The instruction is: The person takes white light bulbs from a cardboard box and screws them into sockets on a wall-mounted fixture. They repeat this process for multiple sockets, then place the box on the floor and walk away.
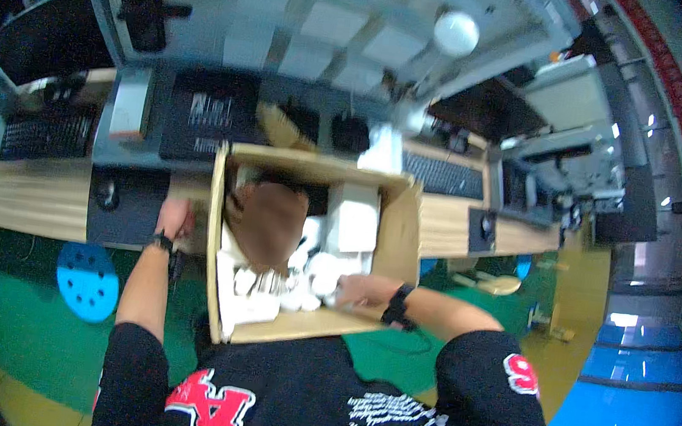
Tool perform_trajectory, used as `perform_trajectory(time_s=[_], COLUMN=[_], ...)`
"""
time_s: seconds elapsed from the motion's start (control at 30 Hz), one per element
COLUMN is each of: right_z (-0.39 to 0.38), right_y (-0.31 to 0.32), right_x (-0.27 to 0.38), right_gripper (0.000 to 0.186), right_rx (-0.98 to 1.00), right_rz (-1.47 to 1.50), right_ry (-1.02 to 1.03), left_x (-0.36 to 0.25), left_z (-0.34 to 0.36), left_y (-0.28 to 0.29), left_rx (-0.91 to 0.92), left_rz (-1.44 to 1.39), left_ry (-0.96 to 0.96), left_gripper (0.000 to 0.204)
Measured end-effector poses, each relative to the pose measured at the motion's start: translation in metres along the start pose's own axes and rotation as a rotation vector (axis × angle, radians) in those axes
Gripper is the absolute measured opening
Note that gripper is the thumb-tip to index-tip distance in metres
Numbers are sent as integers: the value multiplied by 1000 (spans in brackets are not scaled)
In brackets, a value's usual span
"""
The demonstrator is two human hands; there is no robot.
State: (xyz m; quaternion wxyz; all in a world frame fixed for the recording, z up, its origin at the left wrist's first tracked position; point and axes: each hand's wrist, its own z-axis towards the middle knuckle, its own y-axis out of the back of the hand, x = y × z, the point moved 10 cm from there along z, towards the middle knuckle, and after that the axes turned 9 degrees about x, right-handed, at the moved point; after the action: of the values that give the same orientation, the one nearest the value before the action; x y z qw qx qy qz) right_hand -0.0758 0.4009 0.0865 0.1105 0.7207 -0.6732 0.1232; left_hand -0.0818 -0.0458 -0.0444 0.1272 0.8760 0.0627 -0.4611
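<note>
A cardboard box (400, 229) stands open at the desk's near edge, tilted a little. Inside lie several small white items (297, 293), a white carton (354, 221) and a brown rounded thing (270, 223), whose kind is blurred. My right hand (367, 291) reaches over the box's right side, its fingers bent inward against a white round item (323, 272); what they grip is partly hidden. Beside the box's left wall, my left hand (176, 218) is over the desk edge, its fingers smeared by motion. Both wrists wear dark bands.
Behind the box are a black flat case (210, 116), a white upright box (130, 105) and a keyboard (443, 176). A mouse (107, 194) lies on a dark mat to the left. A blue stool (87, 282) stands below the desk on the green floor.
</note>
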Motion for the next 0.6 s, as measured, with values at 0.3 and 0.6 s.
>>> perform_trajectory(time_s=[0.3, 0.6], right_z=[-96, -248], right_y=[53, 256], right_x=[69, 302], right_gripper=[65, 35], right_rx=[-16, -753], right_rz=[-216, 609], right_ry=[-68, 982], left_x=[-19, 22], left_z=[-12, -5], left_y=[-9, -3], left_rx=[88, 110], left_rz=[251, -177], left_ry=[-11, 199], left_gripper=[40, 39])
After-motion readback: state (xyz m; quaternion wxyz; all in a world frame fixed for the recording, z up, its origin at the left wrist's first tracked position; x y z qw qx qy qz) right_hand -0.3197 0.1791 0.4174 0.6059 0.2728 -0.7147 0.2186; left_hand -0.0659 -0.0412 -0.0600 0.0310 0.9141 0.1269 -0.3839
